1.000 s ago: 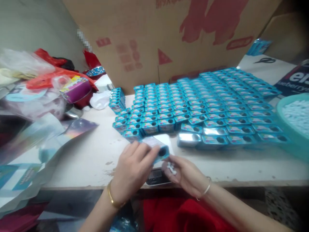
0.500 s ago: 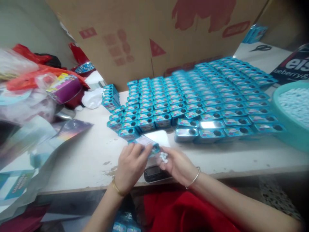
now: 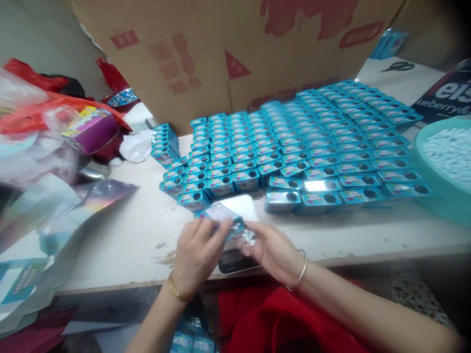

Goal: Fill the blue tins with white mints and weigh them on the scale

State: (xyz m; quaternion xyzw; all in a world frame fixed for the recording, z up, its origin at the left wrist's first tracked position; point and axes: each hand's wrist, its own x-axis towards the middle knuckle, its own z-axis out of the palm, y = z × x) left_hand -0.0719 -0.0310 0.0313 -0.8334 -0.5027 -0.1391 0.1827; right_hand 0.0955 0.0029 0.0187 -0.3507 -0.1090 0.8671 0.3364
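Spanning the view, white table [image 3: 331,240] carries everything, with a white scale [image 3: 245,206] near its front edge. Big cardboard box [image 3: 206,54] with red print stands upright behind the scale, past the tins. Rows of blue tins [image 3: 316,147] packed close, behind the scale and off to its right; round dark holes on many tops. Crumpled printed sheets [image 3: 73,230] well left of the scale; red plastic bag [image 3: 37,115] far left and farther back. Turquoise basin [image 3: 430,201] far right of the scale, full of white pellets. Purple box [image 3: 97,132] back left of the scale. Left hand [image 3: 198,247], gold bangle at wrist, front left of the scale: fingers clamped on a held tin [image 3: 221,214], which is tilted above the scale's left part, hole end facing the right hand. Right hand [image 3: 270,245] front right of the scale, palm up, fingers loosely cupped, not clamped; can't tell if they touch the tin. Loose pellets [image 3: 248,238] sit in that cupped hand, just beside the tin's hole, over the scale's front part.
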